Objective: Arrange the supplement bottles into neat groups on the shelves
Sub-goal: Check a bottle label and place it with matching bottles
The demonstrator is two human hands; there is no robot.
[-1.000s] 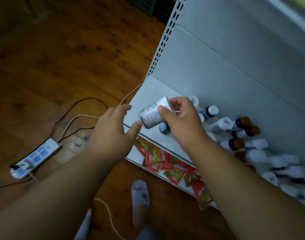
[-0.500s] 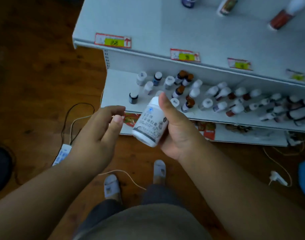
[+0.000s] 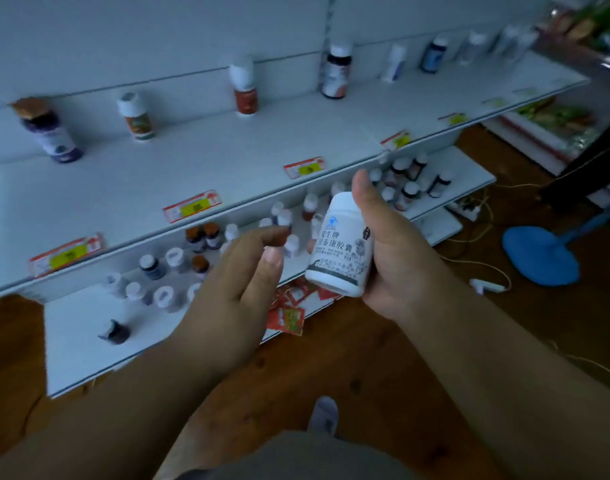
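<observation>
Held a white supplement bottle [image 3: 341, 245] upright in front of the shelves, gripped in the right hand [image 3: 397, 252].

Left of both hands, on the upper shelf [image 3: 192, 161]: a dark purple bottle [image 3: 49, 131], then two white-capped orange-labelled bottles [image 3: 137, 116] [image 3: 244, 86], spaced well apart. Beyond the left fingertips, on the lower shelf [image 3: 82, 341]: a loose crowd of small bottles [image 3: 172, 268], one dark bottle [image 3: 115, 331] lying alone nearer the front edge. Left hand [image 3: 234, 292] empty, fingers loosely curled and relaxed, thumb tip just beside the white supplement bottle without touching. Right fingers wrapped behind that bottle, thumb up along its cap, label facing the camera. Right of the right hand, on the wooden floor [image 3: 331, 362]: a blue fan base [image 3: 539, 258] and pale cables [image 3: 483, 268].
</observation>
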